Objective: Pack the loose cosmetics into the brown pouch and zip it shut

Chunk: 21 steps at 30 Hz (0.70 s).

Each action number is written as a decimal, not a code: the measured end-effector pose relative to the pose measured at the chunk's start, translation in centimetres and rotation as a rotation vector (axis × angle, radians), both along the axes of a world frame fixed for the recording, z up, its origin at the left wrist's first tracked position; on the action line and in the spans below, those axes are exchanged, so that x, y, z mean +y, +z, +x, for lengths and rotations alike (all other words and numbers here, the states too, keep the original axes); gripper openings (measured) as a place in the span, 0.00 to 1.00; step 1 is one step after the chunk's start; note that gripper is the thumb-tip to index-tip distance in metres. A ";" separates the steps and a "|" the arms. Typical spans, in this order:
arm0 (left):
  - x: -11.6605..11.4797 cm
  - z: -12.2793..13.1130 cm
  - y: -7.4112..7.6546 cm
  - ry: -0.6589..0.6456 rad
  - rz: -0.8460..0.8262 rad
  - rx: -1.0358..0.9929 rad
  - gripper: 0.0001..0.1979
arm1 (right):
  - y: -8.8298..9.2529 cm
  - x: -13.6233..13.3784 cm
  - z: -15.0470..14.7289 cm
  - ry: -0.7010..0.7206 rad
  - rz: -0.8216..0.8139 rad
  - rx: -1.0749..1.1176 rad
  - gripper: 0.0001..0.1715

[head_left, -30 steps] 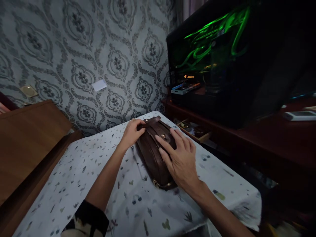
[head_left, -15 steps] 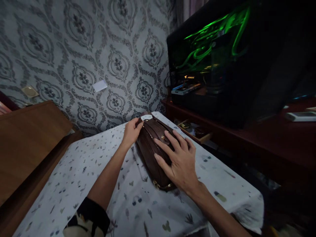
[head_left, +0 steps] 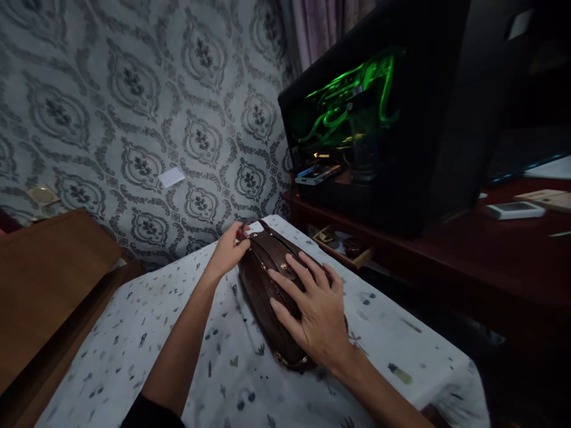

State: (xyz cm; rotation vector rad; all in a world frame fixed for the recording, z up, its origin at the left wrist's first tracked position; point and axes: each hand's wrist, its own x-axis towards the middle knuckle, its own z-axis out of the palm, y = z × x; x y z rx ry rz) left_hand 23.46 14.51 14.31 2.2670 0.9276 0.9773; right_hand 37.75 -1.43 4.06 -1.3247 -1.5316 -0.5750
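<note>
A dark brown leather handbag [head_left: 259, 285] with gold-coloured zips and studs lies lengthwise before me on the patterned cloth. At its far end, my left hand [head_left: 228, 252] has its fingers closed on the bag's edge, close to the strap; exactly which part is pinched cannot be made out. My right hand [head_left: 312, 303] lies over the near half of the bag, palm down and fingers spread, partly hiding its top and right side. Gold zip hardware [head_left: 288, 359] shows at the near end.
A white printed tablecloth [head_left: 169, 333] covers the table. To the right, an open drawer [head_left: 363, 257] juts from a dark red desk carrying a black computer case [head_left: 357, 196] with green light. A brown wooden panel [head_left: 53, 285] stands at left, with a patterned wall [head_left: 134, 119] behind.
The view has shifted, so the bag and both hands appear slightly lower and further left. The hands keep much the same places on the bag.
</note>
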 end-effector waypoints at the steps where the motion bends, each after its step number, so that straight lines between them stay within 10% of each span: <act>1: 0.3 0.6 0.3 0.003 0.009 0.006 0.14 | 0.0 0.0 0.0 -0.002 0.000 0.000 0.20; 11: 2.9 5.8 1.0 0.060 -0.057 0.069 0.08 | 0.0 -0.1 -0.1 -0.039 -0.011 0.000 0.27; 21: 0.7 6.0 0.4 0.068 -0.092 -0.051 0.09 | 0.0 -0.1 0.0 -0.029 -0.055 0.000 0.25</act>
